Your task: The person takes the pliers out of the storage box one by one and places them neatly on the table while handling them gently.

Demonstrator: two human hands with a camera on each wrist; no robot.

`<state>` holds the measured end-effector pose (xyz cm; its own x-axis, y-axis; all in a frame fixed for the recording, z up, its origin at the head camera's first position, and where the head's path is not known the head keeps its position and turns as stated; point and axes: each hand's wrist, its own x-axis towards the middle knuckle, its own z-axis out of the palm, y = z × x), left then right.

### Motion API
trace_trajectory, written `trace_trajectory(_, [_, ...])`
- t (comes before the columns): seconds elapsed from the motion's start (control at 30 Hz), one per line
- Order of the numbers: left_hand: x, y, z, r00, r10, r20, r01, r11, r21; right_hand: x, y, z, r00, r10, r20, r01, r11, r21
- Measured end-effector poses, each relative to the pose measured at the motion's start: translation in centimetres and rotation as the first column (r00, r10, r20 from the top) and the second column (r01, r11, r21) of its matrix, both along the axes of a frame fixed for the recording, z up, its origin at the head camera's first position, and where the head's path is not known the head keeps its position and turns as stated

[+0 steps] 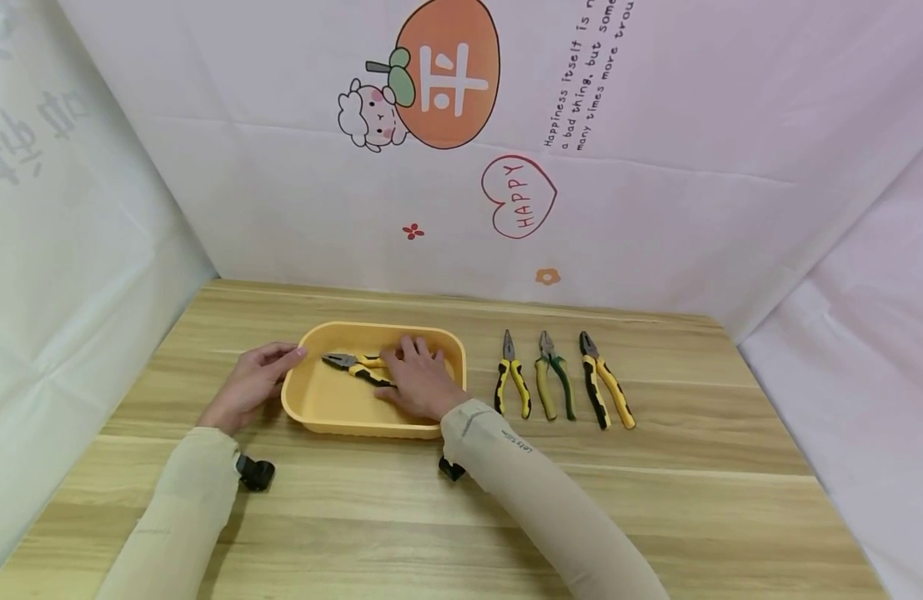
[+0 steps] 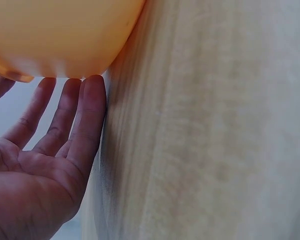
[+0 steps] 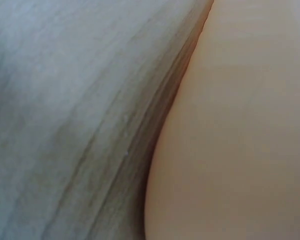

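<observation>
A shallow yellow-orange plastic basin (image 1: pixel 333 408) stands on the table. Inside it lies a pair of pliers (image 1: pixel 339 361) with yellow-and-black handles, jaws pointing left. My right hand (image 1: pixel 423 383) reaches over the front right rim and grips these pliers by the handles, with thumb and forefinger on either side; the handle ends are hidden under it. At the basin's left end, my left hand (image 1: pixel 253 379) touches the wall with fairly straight fingers (image 2: pixel 92 100), one fingertip at the rim. The right wrist view catches only the basin's outer wall (image 3: pixel 230 140) and tabletop, without the hand.
Right of the basin, three pliers lie in a row: yellow-and-black needle-nose pliers (image 1: pixel 504 375), green-handled pliers (image 1: pixel 563 375) and yellow-and-black pliers (image 1: pixel 600 375). The wood-grain table (image 1: pixel 356 525) ends at a printed white cloth (image 1: pixel 296 200) behind, with cloth also at both sides.
</observation>
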<state>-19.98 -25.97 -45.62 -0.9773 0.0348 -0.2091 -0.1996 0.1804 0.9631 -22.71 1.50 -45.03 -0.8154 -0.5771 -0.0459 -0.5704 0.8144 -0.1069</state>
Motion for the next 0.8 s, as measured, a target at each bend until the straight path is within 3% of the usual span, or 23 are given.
trace_trajectory(0.47, [0.05,-0.01,0.03,1.0,0.005,-0.009,-0.005,1.0,0.007,-0.05,-0.07,-0.07,0.999,-0.018,0.048,0.017,1.0,0.009])
trace_trajectory(0.8, [0.02,-0.2,-0.26,1.0,-0.011,-0.017,0.011,1.0,0.009,0.06,-0.08,-0.28,0.999,0.022,0.024,-0.024,0.995,0.094])
